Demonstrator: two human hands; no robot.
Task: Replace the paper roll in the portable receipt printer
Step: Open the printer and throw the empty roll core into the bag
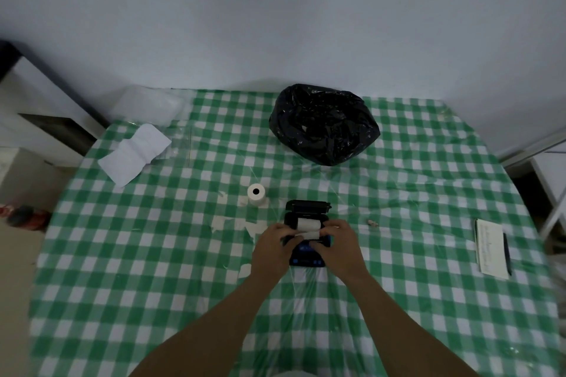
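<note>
A table (122,300) under a green-and-white checked cloth with a clear plastic cover fills the view, its far edge against a pale wall. Near the middle of that far edge sits a crumpled black plastic bag (324,124); whatever is inside cannot be seen. Towards the far left corner lies a creased white sheet of paper (133,154), and near the right edge a notepad (490,246) with a dark pen (507,254) along its right side, the writing too small to read. Around the middle of the table, a little nearer the person, lies the black receipt printer (307,237), its long axis running from the near edge to the far edge, lid (307,206) swung open towards the far edge and button end towards the person. In its open bay sits a paper roll (306,223), axis running left to right (much of the printer body is hidden by the hands). The left hand (272,249) and right hand (341,248) flank the printer, fingers pinched on a loose paper strip (311,235) drawn across the bay's near lip. Just beyond the printer's far left corner a spare paper roll (256,194) stands on end, dark core upward. Torn white scraps (220,223) lie left of the printer.
</note>
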